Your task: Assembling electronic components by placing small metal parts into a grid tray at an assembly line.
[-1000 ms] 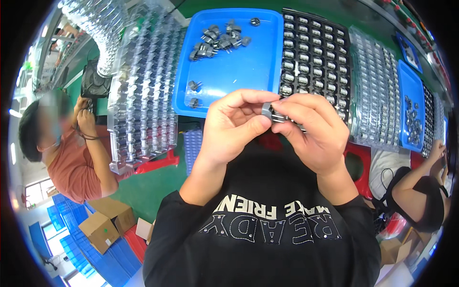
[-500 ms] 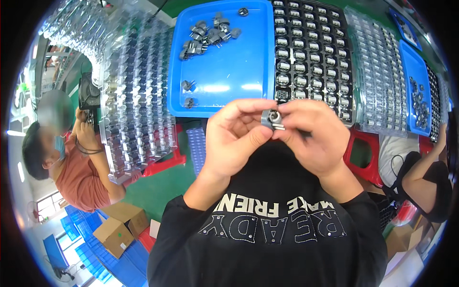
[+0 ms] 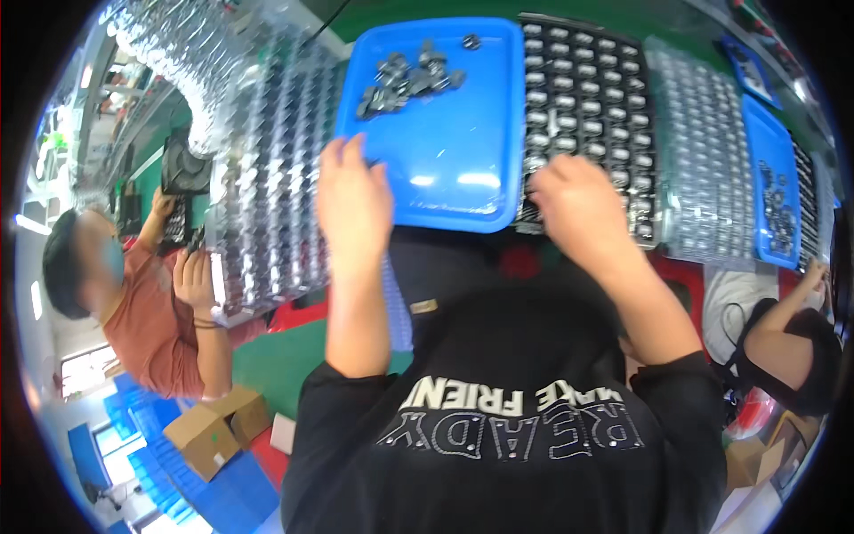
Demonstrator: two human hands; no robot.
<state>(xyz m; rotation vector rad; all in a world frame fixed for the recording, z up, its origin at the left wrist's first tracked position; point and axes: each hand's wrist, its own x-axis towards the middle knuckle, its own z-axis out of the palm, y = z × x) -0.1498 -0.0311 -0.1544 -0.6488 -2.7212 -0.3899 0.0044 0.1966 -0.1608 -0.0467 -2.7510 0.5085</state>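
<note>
My left hand (image 3: 356, 196) reaches over the near left corner of a blue tray (image 3: 436, 165). Its fingers are smeared by motion, with a small dark bit showing between them. Farther back in this tray lies a loose pile of small grey pronged parts (image 3: 405, 82), and one round part (image 3: 471, 41) sits apart by the far rim. My right hand (image 3: 578, 205) is over the near left part of a black compartment tray (image 3: 592, 107) filled with rows of silver cylindrical parts. Its fingers are bent down and closed; whatever is in them is hidden.
Clear plastic trays of parts stand to the left (image 3: 276, 178) and right (image 3: 703, 151). Farther right is another blue tray (image 3: 769, 182) with small parts. A co-worker (image 3: 151, 303) sits at the left, another person (image 3: 783, 347) at the right. Cardboard boxes (image 3: 213, 432) stand lower left.
My hands were together in front of my chest, holding a small grey-and-silver part. They have moved apart and forward, left to the blue tray, right to the black one. That part is out of sight.
</note>
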